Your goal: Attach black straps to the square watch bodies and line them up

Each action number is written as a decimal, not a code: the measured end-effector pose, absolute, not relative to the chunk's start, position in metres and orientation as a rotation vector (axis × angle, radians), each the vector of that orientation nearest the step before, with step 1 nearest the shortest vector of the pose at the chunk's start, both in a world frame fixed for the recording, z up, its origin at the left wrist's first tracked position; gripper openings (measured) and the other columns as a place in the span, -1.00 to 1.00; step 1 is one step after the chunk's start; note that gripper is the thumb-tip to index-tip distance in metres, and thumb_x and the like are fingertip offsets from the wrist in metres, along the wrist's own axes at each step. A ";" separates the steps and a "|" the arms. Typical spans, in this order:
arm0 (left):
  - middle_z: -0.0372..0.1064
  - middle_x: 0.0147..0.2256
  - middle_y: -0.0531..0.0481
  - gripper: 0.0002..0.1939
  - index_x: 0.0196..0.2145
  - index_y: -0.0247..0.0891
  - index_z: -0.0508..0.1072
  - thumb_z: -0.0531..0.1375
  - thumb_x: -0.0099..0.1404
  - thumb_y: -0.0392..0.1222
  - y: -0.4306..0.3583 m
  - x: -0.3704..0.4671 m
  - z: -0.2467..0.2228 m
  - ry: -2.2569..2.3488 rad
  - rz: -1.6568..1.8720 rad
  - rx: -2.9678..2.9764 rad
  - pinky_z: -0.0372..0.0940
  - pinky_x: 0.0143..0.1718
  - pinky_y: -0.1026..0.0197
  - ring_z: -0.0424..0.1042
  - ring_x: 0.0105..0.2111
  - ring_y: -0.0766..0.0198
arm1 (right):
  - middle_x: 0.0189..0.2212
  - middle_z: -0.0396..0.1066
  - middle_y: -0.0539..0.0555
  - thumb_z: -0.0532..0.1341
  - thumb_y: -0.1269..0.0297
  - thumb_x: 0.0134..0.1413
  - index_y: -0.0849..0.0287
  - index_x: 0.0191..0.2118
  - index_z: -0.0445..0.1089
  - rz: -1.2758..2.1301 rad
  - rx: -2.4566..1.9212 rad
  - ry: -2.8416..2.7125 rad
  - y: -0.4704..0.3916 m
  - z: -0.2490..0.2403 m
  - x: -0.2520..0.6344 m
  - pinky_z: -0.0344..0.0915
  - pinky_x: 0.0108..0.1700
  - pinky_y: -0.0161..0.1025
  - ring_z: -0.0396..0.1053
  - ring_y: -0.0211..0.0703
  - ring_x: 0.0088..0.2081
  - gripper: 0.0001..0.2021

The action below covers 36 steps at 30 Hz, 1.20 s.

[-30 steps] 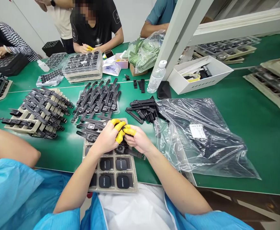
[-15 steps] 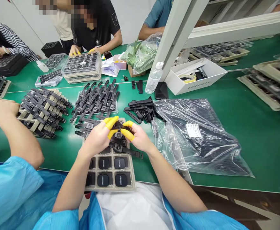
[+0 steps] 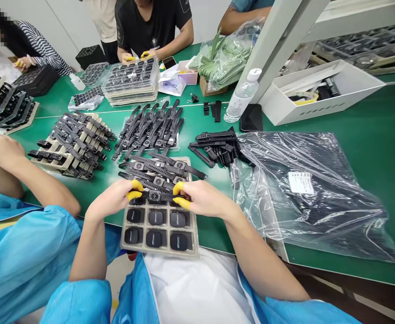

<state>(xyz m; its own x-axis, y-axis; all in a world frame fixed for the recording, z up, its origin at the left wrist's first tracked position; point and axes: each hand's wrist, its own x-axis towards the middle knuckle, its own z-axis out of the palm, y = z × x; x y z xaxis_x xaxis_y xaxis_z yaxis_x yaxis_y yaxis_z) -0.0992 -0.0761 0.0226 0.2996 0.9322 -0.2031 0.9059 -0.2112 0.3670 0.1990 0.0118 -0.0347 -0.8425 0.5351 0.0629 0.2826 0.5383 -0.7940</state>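
Note:
Stretched between my two hands is a black smartwatch (image 3: 154, 196), its back with the round sensor facing up. My left hand (image 3: 114, 198), in yellow finger cots, pinches the left strap end. My right hand (image 3: 202, 198), also in yellow cots, grips the right strap. Below the watch lies a beige compartment tray (image 3: 160, 249); its near cells hold black square watch faces (image 3: 154, 239) without straps. Across the tray's far part rest several strapped watches (image 3: 180, 165). Past them, more strapped watches (image 3: 153, 130) lie on a clear tray.
Loose black straps (image 3: 222, 146) lie beside a large plastic bag of straps (image 3: 319, 202) on the right. A water bottle (image 3: 242, 96), phone (image 3: 251, 118) and white box (image 3: 322, 90) stand behind. Stacked watch trays (image 3: 75, 144) and a co-worker's arm (image 3: 38, 173) are at left.
My hands have moved apart and lower over the tray, with the watch now stretched out flat between them. The view has shifted, and the co-worker's arm at left has moved.

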 end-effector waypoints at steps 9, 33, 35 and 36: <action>0.40 -0.12 -0.09 -0.76 -0.10 -0.17 0.57 0.09 0.52 -0.22 -0.076 -0.102 -0.014 1.685 0.139 2.246 0.32 0.01 0.05 0.40 -0.11 0.13 | -0.56 0.33 -0.08 0.38 0.35 0.11 0.06 -0.36 0.41 1.223 -0.675 -2.570 0.012 -0.037 0.197 -0.06 -0.44 -0.24 0.16 -0.22 -0.54 -0.87; 0.49 -0.27 -0.25 -0.83 -0.34 -0.20 0.53 0.14 0.33 -0.31 -0.127 -0.084 -0.011 2.012 -0.310 2.447 0.30 -0.21 -0.09 0.40 -0.14 -0.18 | -0.09 0.52 0.34 0.20 0.25 0.33 0.24 0.11 0.46 0.316 -1.562 -2.349 0.096 -0.112 0.207 0.32 -0.08 0.03 0.30 0.27 0.01 -0.68; 0.48 -0.28 -0.25 -0.83 -0.35 -0.21 0.52 0.14 0.33 -0.33 -0.126 -0.083 -0.011 2.013 -0.273 2.442 0.29 -0.20 -0.09 0.40 -0.14 -0.19 | -0.14 0.53 0.32 0.23 0.30 0.30 0.23 0.05 0.47 0.366 -1.569 -2.391 0.096 -0.110 0.209 0.32 -0.11 0.00 0.32 0.25 0.00 -0.74; 0.49 -0.26 -0.24 -0.84 -0.33 -0.21 0.52 0.14 0.33 -0.34 -0.126 -0.083 -0.011 2.013 -0.264 2.441 0.29 -0.20 -0.09 0.41 -0.13 -0.19 | -0.16 0.53 0.30 0.23 0.32 0.28 0.22 0.02 0.47 0.402 -1.573 -2.407 0.096 -0.109 0.210 0.32 -0.13 -0.02 0.33 0.24 -0.01 -0.76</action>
<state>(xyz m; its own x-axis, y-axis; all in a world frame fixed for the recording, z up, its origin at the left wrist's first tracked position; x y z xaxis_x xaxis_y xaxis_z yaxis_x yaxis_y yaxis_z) -0.0826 -0.1261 -0.0115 0.1823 0.9775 -0.1064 0.9719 -0.1956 -0.1314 0.2103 0.0956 -0.1094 -0.3928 0.9184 0.0476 0.8531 0.3832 -0.3540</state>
